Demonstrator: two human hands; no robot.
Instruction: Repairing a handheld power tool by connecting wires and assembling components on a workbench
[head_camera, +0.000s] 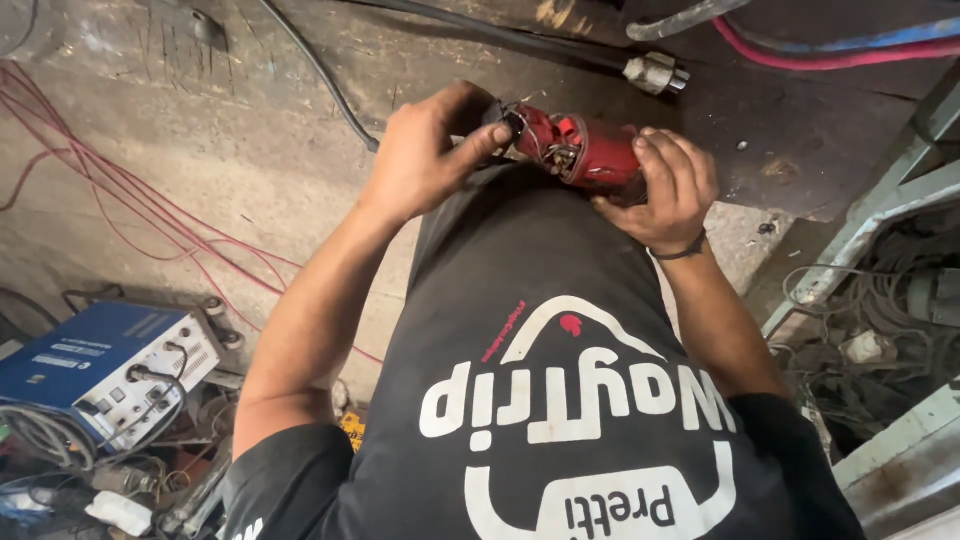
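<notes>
Both hands grip a red power tool body (585, 150) against the belly, above the concrete floor (200, 150): the right hand (668, 190) wraps it, while the left hand (425, 150) pinches its open end. The exposed wires (530, 135) there could tear if pulled hard.

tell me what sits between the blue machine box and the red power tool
In the head view, the person's left forearm crosses that stretch between the blue machine box and the red power tool, over bare concrete floor with thin red wires.
</notes>
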